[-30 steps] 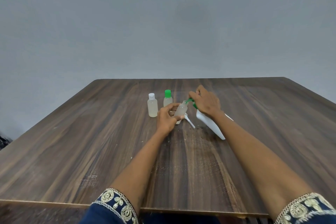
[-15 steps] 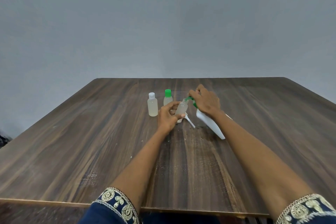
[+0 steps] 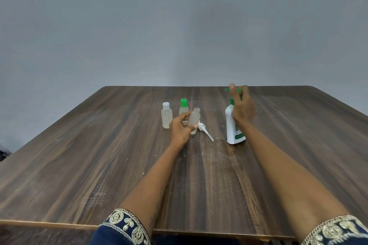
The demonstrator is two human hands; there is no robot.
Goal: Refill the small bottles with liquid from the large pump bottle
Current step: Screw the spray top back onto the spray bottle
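Left fingers (image 3: 186,114) pinch the uncapped bottle (image 3: 194,119); right fingers (image 3: 242,93) curl round the pump bottle (image 3: 232,125) standing just below them. The open bottle could tip and spill if that light pinch slips.

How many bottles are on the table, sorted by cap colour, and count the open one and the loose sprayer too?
Green-topped bottles: 2, the small green-capped bottle and the large pump bottle
White-capped bottles: 1, the small white-capped bottle
Uncapped bottles: 1, the open small bottle in the left hand
Loose white spray heads: 1, the spray head
Total: 5
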